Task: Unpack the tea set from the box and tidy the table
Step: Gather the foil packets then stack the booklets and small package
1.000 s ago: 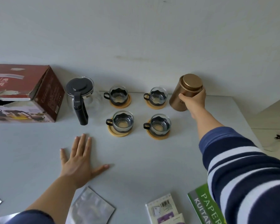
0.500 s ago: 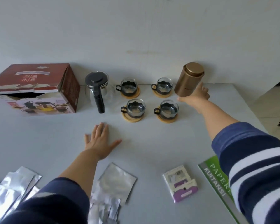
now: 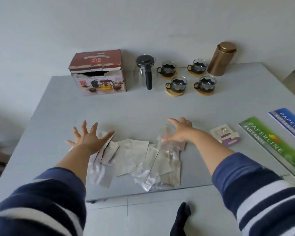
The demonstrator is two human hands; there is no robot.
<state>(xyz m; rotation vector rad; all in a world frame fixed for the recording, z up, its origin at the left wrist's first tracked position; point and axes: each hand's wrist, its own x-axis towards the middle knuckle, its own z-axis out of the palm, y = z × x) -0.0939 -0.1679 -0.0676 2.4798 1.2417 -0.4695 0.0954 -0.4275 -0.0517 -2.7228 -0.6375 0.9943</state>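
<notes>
The tea set stands unpacked along the far edge of the table (image 3: pixel 228 106): the glass teapot (image 3: pixel 144 69), 4 cups (image 3: pixel 177 84) on wooden coasters and the bronze tin (image 3: pixel 222 59) in a tidy group beside the torn box (image 3: pixel 99 72), likely parked there to free the near side. The left hand (image 3: pixel 89 139) is spread wide and flat over the scattered foil pouches (image 3: pixel 134 159); the right hand (image 3: pixel 179 132) is curled, fingers apart, at their other end; both look set to rake the pouches together, holding nothing yet.
</notes>
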